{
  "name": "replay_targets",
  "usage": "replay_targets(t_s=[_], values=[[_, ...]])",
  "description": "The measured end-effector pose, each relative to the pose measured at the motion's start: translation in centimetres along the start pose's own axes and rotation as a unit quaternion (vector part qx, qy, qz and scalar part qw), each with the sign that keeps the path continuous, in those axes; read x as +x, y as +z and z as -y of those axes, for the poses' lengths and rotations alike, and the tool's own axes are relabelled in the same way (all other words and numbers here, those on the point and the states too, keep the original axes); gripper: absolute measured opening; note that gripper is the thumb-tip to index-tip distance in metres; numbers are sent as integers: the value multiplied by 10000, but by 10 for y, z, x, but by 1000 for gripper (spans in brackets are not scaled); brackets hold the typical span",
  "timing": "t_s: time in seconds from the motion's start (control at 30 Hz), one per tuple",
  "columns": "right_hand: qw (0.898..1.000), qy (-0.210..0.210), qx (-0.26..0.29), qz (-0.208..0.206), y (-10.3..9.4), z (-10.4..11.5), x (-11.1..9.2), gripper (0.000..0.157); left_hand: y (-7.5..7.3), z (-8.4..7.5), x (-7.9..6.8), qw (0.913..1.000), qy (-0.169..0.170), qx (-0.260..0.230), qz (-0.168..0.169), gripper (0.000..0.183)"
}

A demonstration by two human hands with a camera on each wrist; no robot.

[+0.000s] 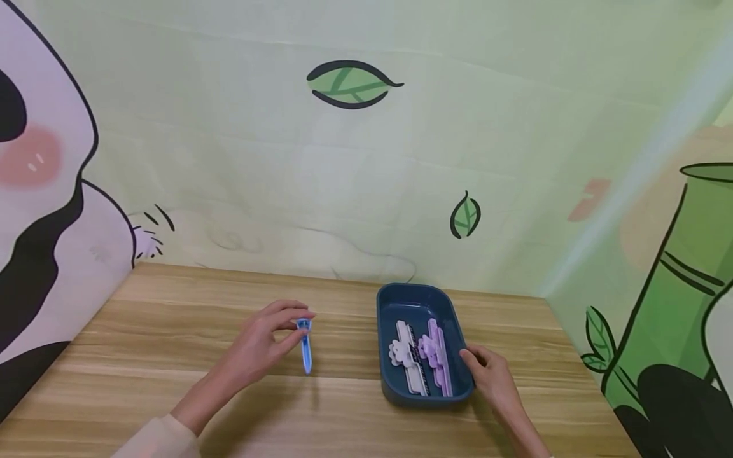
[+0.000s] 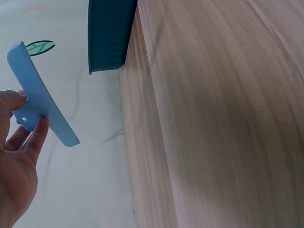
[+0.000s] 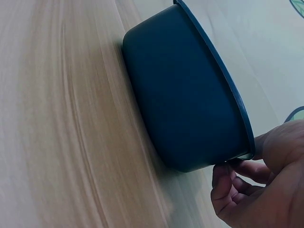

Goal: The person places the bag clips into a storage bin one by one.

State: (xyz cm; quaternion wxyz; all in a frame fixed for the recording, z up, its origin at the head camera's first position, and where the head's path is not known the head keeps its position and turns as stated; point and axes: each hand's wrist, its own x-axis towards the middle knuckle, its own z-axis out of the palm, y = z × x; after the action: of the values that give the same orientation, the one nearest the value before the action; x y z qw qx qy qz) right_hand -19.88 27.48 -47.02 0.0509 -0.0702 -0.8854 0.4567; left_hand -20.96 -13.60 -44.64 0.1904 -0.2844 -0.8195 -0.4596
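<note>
A light blue clip (image 1: 306, 350) with a long straight edge hangs above the table, pinched between thumb and fingers of my left hand (image 1: 263, 340). In the left wrist view, the blue clip (image 2: 42, 95) shows its flat long side. To the right stands a dark blue plastic basin (image 1: 385, 381). Inside it lie a white clip (image 1: 408, 359) with a flower-shaped handle and a purple clip (image 1: 438, 356), side by side. My right hand (image 1: 495, 381) grips the basin's right rim, thumb at the edge; the right wrist view shows fingers curled under the rim of the basin (image 3: 185, 90).
The wood-grain table (image 1: 338, 420) reaches back to a pale green printed backdrop (image 1: 258, 159) with leaves, a panda and bamboo. The basin stands near the table's back edge.
</note>
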Motion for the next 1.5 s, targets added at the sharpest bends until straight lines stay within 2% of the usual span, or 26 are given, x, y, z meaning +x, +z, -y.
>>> replay_targets(t_s=[0.17,0.43,0.67,0.97,1.5], values=[[10000,-2,-35,-16,0,0,0,33,6,-4,6,9999,-78,-27,73,31],[10000,-55,-45,-12,0,-1,0,34,17,-7,15,9998,164,-98,112,31],[9999,-103,-54,-19,1,0,0,34,23,-12,22,9994,-93,-161,290,29],[9997,-211,-71,-61,1,-2,1,32,37,-15,32,9990,-92,-245,367,30],[9997,-231,-83,-80,0,-2,1,33,64,-32,54,9957,-373,-344,778,27]])
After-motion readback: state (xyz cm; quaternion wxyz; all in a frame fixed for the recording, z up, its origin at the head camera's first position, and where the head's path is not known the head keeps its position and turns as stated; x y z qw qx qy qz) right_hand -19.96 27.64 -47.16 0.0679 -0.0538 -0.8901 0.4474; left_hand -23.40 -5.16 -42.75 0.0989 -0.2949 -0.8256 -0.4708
